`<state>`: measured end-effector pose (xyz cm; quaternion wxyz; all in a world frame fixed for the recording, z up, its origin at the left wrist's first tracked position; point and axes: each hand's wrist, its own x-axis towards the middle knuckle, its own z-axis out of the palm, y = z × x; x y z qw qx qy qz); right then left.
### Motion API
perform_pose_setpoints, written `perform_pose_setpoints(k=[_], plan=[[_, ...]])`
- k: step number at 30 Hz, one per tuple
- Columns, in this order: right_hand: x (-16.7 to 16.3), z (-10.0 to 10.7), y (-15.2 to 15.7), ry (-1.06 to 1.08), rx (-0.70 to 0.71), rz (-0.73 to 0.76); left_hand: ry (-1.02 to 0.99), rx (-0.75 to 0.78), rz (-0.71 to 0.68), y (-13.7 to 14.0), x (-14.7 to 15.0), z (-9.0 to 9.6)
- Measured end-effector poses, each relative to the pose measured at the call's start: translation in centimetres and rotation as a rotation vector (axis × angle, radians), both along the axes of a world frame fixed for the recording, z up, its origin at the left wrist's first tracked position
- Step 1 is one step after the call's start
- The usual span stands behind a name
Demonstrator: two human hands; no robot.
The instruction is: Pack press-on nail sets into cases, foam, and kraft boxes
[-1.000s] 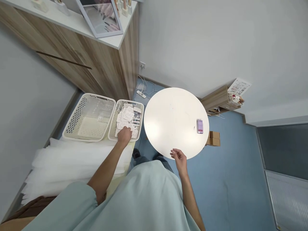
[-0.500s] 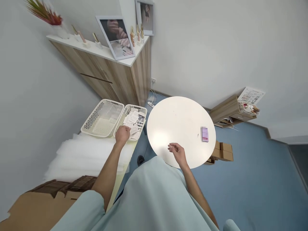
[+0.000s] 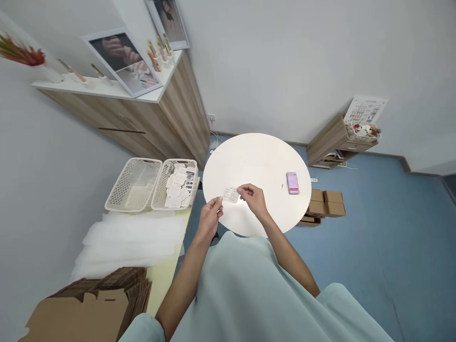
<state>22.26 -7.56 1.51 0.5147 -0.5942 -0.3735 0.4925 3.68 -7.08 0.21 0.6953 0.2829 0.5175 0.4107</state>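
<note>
A small white printed card (image 3: 231, 195) is stretched between my two hands above the white round table (image 3: 256, 156). My left hand (image 3: 211, 217) pinches its left edge, and my right hand (image 3: 254, 198) grips the right edge between thumb and fingers. The print on the card is too small to read. On the right side of the table lies a pink-purple box (image 3: 293, 183), apart from my hands. To the left, a white perforated basket (image 3: 195, 190) contains several similar white papers (image 3: 176, 183).
Another white basket (image 3: 117, 192) with clear plastic in it stands beside the first. White foam sheets (image 3: 124, 240) and folded brown cardboard (image 3: 81, 313) lie along the left. Brown boxes (image 3: 334, 204) sit on the floor right of the table. A wooden cabinet (image 3: 142, 123) stands at the back left.
My left hand has moved right from the paper basket to the table, bringing the card. My right hand has risen slightly and taken the card's other edge. The view has shifted.
</note>
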Motion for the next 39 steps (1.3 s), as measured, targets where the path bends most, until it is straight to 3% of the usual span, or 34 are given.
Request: perform_pose_setpoints(k=[8,12,15,22,27,32,35,39], plan=[[4.7,1.3,-0.9,0.035,0.037,-0.064,-0.122,-0.054,-0.248,-1.5,3.2,1.0],[5.0,2.1,-1.0,0.133,0.051,0.002,-0.246,-0.018,-0.453,-1.4,3.8,1.9],[4.2,1.9,-0.9,0.192,0.058,0.024,-0.276,0.023,-0.532,-1.2,4.0,2.6],[2.2,2.1,-0.9,0.07,0.023,-0.154,-0.12,0.072,-0.4,-0.2,2.9,3.0],[0.3,3.8,-1.5,-0.078,0.012,-0.192,0.156,0.258,-0.211,0.6,1.6,2.5],[-1.7,3.8,-0.9,-0.168,-0.016,-0.217,0.362,0.42,-0.13,0.5,0.5,2.6],[-2.0,3.7,-0.2,-0.157,-0.013,-0.225,0.355,0.428,-0.102,0.5,-0.3,3.0],[-2.0,4.1,0.4,-0.026,-0.01,-0.18,0.238,0.305,-0.028,0.8,-1.3,3.3]])
